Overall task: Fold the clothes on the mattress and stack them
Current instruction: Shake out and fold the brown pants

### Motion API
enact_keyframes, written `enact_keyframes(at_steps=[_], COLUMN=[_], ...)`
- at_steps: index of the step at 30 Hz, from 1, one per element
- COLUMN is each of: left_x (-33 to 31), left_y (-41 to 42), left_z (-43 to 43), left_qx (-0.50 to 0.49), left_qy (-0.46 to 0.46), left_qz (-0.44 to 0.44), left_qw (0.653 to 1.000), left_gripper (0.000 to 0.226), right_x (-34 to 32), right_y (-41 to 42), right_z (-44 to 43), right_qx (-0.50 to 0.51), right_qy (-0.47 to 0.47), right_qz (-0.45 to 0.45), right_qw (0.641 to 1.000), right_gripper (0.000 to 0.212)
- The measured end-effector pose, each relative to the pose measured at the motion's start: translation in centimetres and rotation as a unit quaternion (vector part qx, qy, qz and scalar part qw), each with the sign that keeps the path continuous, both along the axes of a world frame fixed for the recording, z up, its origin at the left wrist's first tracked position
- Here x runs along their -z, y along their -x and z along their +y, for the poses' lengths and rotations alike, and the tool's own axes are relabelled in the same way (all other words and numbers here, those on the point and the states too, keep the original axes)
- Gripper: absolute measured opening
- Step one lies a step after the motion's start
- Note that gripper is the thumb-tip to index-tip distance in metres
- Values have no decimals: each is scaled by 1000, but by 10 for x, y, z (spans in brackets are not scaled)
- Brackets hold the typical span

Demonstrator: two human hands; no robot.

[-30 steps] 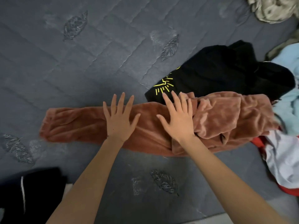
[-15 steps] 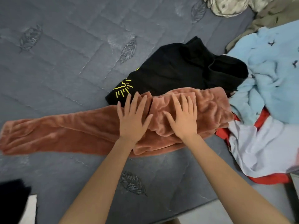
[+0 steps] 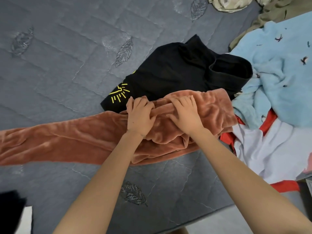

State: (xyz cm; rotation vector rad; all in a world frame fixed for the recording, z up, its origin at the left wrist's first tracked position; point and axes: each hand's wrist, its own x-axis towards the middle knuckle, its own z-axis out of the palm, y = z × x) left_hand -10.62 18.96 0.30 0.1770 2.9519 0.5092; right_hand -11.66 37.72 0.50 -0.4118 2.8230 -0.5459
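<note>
Head camera: the fingers [image 3: 137, 103] of the left hand [image 3: 140, 115] and those of the right hand [image 3: 185, 114] are curled down into the rust-brown trousers [image 3: 76, 137], each hand gripping a raised ridge of the plush cloth at the waist end. A second ago both hands lay flat with fingers spread, smoothing the cloth. They have since slid toward the waist and closed on it. I judge that the smoothing is done and a fold is about to start, most likely the waist end being carried over the legs.

The trousers lie on the grey quilted mattress [image 3: 67, 48], parallel to its near edge, with the legs stretched out to the person's left and running out of view. Their far side overlaps a black garment [image 3: 177, 71]. Just to the right, toward the mattress's right edge, a light blue fleece [image 3: 283, 73] and a white and red garment [image 3: 270, 149] lie loose and unfolded. More crumpled clothes [image 3: 278, 12] sit at the far right corner, so most of the task remains.

No writing or brand can be read. The black garment carries a yellow line drawing [image 3: 119, 93] with short rays, and the blue fleece has small dark bird shapes.
</note>
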Motion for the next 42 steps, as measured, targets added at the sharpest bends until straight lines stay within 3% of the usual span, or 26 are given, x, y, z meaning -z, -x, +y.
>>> enact_keyframes(at_steps=[2,5,8,10,13,15,19,22,28,38,42], left_x=[-9,-25,-33,-35,-36,-35,-30,-23,-16,6,24], left_y=[-3,-10,-20,-26,-39,-50,-70,-84,-103,-119,-129], left_z=[-13,-35,-63,-88,-133,-166,-237,-283,-358,-456,-479], left_qx=[-16,-78,-129,-160,-208,-249,-328,-361,-409,-442,-483], left_qy=[-139,-321,-438,-468,-458,-444,-404,-354,-280,-222,-185], left_qz=[-9,-64,-66,-66,-50,-35,-28,-17,14,-12,-40], left_qw=[990,942,887,867,863,860,854,862,868,869,855], left_gripper=[9,13,17,17,15,15,22,30,33,32,32], right_x=[-4,-17,-28,-32,-35,-34,-29,-23,-16,1,15], right_y=[2,9,14,15,11,5,-12,-26,-42,-45,-44], right_z=[-8,-24,-46,-64,-102,-129,-200,-253,-333,-429,-452], right_qx=[-13,-48,-70,-77,-79,-92,-131,-106,-91,-104,-123], right_qy=[35,83,91,75,74,102,116,112,48,14,-15], right_qz=[41,34,10,-15,-41,-17,-54,-44,35,-7,-23], right_qw=[998,995,993,994,993,990,983,987,994,994,992], right_gripper=[29,27,29,35,46,41,29,26,43,50,43])
